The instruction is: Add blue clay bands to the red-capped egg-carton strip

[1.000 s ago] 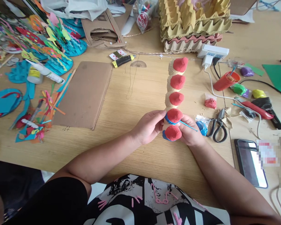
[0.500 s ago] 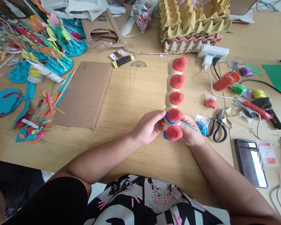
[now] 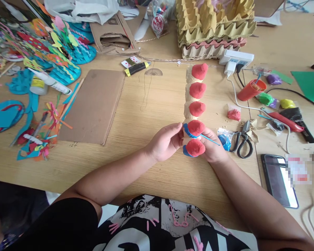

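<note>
A strip of egg carton [image 3: 188, 74] points away from me, its row of cups topped with red clay [image 3: 198, 90]. Blue clay [image 3: 187, 130] covers the sides of the two nearest cups. My left hand [image 3: 165, 142] is closed on the strip's left side, thumb by the blue clay. On the other side, my right hand [image 3: 213, 147] grips the near end of the strip, with a thin blue modelling tool [image 3: 211, 140] slanting out across its fingers. Some of the right fingers are hidden behind the strip.
Right of my hands are black-handled scissors [image 3: 242, 143], bagged blue clay [image 3: 224, 142], bagged red clay [image 3: 233, 114], a red cup [image 3: 252, 90] and a phone [image 3: 279, 181]. Cardboard [image 3: 91, 106] lies left, near paper crafts [image 3: 65, 48]. Egg trays [image 3: 214, 35] stand behind a power strip [image 3: 237, 58].
The view has shifted very slightly. The near end of the strip has tilted a little, while both hands keep their hold.
</note>
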Demonstrator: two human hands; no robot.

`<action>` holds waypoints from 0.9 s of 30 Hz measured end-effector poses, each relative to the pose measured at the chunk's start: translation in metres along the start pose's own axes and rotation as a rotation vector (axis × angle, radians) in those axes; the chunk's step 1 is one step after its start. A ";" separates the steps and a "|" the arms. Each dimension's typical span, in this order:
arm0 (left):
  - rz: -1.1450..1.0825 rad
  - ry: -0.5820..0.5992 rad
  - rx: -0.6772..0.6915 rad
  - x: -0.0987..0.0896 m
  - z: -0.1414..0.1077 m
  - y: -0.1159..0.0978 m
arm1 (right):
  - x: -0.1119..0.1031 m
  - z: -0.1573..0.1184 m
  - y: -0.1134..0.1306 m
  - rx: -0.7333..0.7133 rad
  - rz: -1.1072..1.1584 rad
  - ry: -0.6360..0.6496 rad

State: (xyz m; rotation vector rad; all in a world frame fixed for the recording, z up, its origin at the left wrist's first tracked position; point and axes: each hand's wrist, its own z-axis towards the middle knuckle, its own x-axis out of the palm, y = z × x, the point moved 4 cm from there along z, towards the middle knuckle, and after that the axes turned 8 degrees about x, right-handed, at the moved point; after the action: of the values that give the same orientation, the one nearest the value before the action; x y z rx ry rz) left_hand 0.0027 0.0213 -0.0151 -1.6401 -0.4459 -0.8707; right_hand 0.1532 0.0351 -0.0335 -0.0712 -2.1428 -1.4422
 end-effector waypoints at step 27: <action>0.088 -0.097 0.051 -0.008 0.004 -0.002 | -0.012 -0.004 0.033 -0.303 -0.046 -0.440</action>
State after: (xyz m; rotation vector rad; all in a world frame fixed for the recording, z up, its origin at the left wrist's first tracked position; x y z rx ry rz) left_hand -0.0024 0.0269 -0.0201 -1.6473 -0.4562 -0.7111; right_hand 0.1758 0.0487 -0.0104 -0.4953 -2.2453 -1.9100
